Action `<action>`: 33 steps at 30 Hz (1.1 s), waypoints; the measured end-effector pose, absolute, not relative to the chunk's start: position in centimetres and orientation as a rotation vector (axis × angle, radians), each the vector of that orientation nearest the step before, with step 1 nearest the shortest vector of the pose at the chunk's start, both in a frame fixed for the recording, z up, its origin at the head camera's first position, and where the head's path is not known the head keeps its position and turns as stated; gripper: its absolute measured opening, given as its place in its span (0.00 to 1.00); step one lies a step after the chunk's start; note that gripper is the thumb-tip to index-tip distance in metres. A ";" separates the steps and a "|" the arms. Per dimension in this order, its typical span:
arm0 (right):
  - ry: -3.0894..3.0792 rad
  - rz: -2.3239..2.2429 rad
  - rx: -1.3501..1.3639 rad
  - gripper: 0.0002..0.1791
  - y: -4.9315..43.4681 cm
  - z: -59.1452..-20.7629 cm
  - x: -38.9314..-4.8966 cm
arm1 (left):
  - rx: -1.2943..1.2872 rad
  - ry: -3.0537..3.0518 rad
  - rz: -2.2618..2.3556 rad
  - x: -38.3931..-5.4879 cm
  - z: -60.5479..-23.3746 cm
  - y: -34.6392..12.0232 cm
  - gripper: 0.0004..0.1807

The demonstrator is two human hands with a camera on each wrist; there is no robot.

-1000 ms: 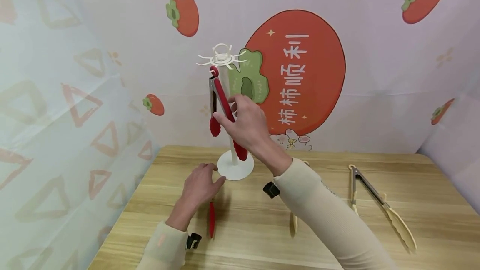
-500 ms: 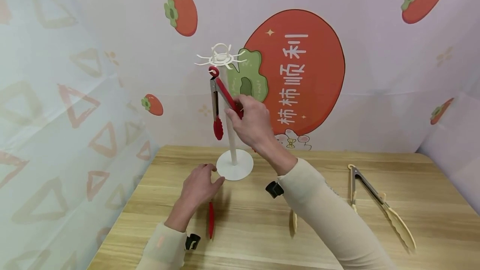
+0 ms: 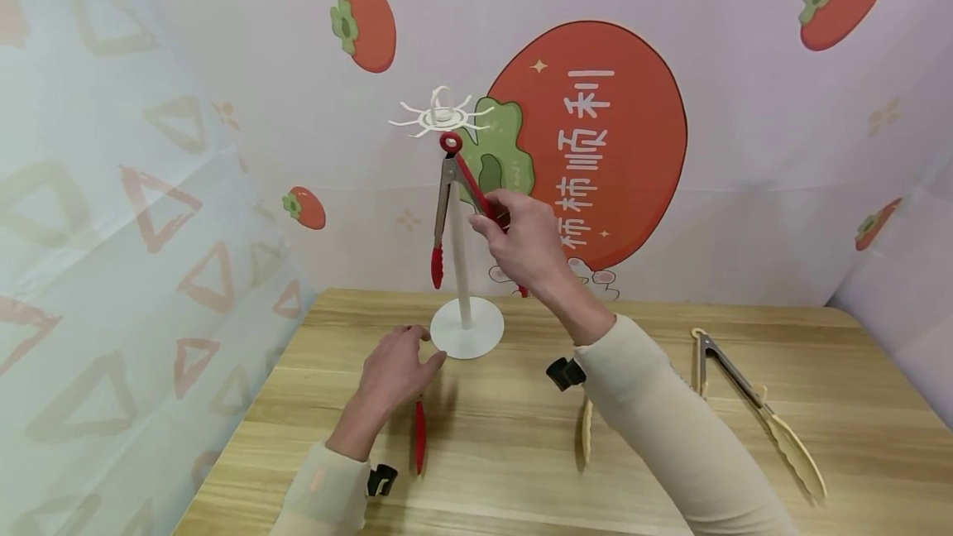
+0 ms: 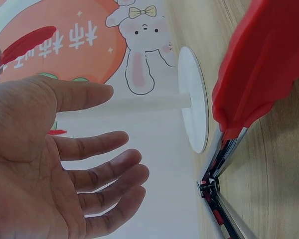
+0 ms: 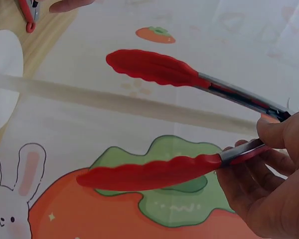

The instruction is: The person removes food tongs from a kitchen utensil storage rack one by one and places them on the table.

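Observation:
My right hand (image 3: 524,242) pinches one arm of a pair of red tongs (image 3: 469,180), whose two arms are spread apart. The tongs' pull ring overlaps the front of the hooked top of a white rotating stand (image 3: 462,271). In the right wrist view, the red scalloped heads (image 5: 149,174) point away from the fingers, on either side of the pole. My left hand (image 3: 395,366) hovers beside the stand's round base, its fingers loosely extended and holding nothing in the left wrist view. Under it lies a second pair of red tongs (image 3: 420,437), partly hidden by the hand.
Cream-tipped tongs (image 3: 744,391) lie spread on the right of the wooden table (image 3: 506,470). Another cream tongs head (image 3: 586,437) shows beside the right sleeve, which hides the rest. A printed cloth backdrop (image 3: 402,246) rises behind the table and along both sides.
My right hand has moved right with the red tongs, and their ring has shifted right along the stand's front. The hooked top has turned a little. My left hand stays in place.

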State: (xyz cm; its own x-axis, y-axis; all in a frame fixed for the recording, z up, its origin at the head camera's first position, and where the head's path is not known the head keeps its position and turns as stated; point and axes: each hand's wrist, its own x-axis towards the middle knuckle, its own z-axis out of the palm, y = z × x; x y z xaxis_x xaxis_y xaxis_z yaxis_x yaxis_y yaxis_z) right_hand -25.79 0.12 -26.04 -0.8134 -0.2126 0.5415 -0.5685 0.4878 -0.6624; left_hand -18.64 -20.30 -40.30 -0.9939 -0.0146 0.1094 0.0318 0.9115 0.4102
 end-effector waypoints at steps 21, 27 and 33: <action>-2.398 1.385 0.693 0.17 2.4 -25.6 -27.1 | -0.021 -2.969 -0.674 -18.3 -40.0 -20.3 0.22; -2.405 1.440 0.680 0.18 1.5 -25.7 -27.4 | 0.001 -2.985 -0.667 -18.2 -40.0 -20.5 0.22; -2.381 1.492 0.688 0.21 1.0 -25.8 -27.4 | 0.008 -2.987 -0.676 -18.3 -40.0 -20.7 0.22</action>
